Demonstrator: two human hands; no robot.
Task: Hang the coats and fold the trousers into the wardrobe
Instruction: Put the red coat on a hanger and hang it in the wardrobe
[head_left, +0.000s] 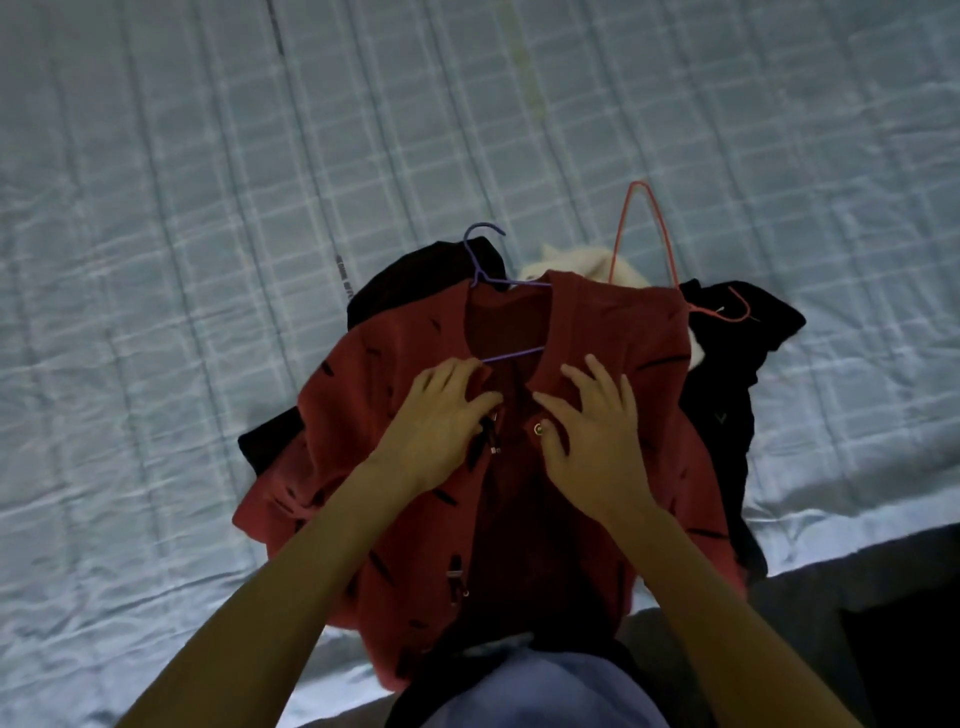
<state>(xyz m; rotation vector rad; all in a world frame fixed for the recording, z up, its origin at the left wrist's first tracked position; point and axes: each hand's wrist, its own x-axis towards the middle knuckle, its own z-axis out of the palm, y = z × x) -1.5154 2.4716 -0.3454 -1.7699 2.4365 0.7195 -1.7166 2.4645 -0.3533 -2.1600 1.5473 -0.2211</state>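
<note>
Arms: both bare forearms reach in from the bottom edge and meet over the coat's chest.
Left hand (441, 410): palm down, fingers fanned, tips by the purple hanger (514, 354) bar.
Right hand (592, 431): palm down, thumb beside a gold button (538, 428).
Grip: wide on both, pressing cloth, clasping nothing.
Red coat (363, 405): flat on the bed (208, 208), front open, hanger through its neck.
Around: black garments (415, 280) underneath; a white garment (587, 265) and an orange hanger (638, 183) beyond.

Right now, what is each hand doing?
Left hand: open, fingers resting on the red coat.
Right hand: open, fingers spread on the coat.
</note>
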